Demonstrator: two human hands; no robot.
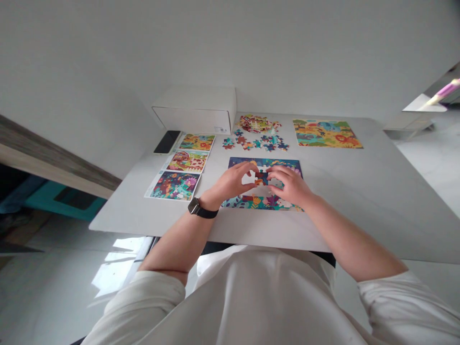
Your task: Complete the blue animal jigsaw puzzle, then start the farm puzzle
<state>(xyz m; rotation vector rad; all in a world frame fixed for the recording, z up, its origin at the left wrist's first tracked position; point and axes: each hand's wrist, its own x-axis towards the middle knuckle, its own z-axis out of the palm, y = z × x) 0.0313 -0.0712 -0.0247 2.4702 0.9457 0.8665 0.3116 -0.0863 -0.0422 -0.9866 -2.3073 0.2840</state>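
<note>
A partly assembled jigsaw puzzle [258, 203] lies in front of me, its colourful dark-blue border around a pale middle. Over that middle, a small cluster of puzzle pieces [261, 178] sits between my two hands. My left hand [240, 181], with a black watch on its wrist, curves round the cluster's left side, thumb and forefinger at its edges. From the right, my right hand [290, 184] holds the other side with bent fingers and thumb. The fingers partly hide the puzzle's sides, and the exact fingertip contact is small to see.
Loose puzzle pieces [271, 143] lie beyond the puzzle, with a heaped pile [256, 123] behind. A white box [194, 119] and a phone [167, 142] stand and lie back left. Three picture cards [175, 186] are at left. A finished animal puzzle [327, 133] lies back right.
</note>
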